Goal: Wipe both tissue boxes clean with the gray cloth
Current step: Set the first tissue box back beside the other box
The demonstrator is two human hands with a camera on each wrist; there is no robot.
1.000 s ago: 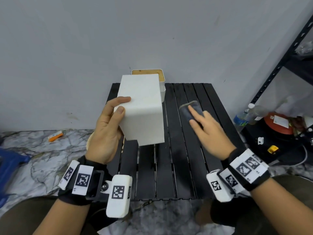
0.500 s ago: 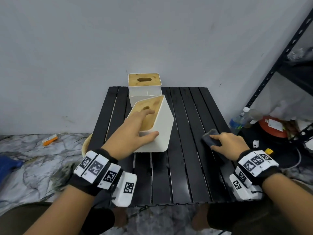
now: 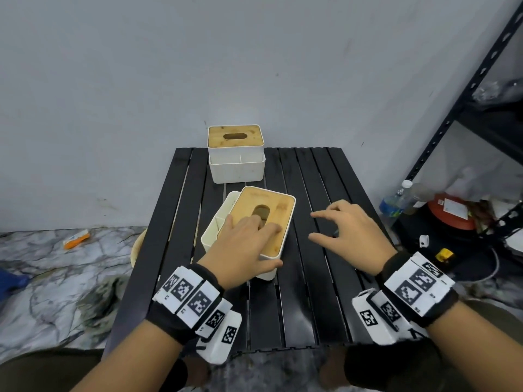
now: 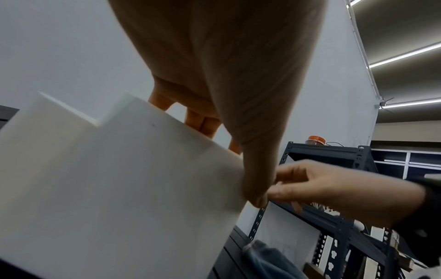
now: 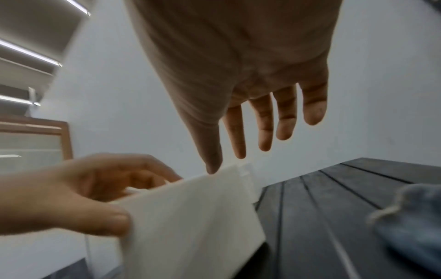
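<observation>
The left hand (image 3: 249,244) holds the near tissue box (image 3: 271,210) on the table (image 3: 311,306), thumb on its side. The right hand (image 3: 348,239) hovers with fingers spread, holding nothing. The gray cloth (image 5: 410,222) lies beside it. The other box (image 3: 236,154) probably comes next: grab the cloth first.

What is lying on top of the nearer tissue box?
The left hand lies on the nearer tissue box, thumb on its front wall. Its fingers cover part of the wooden lid's slot; the inside is hidden.
</observation>
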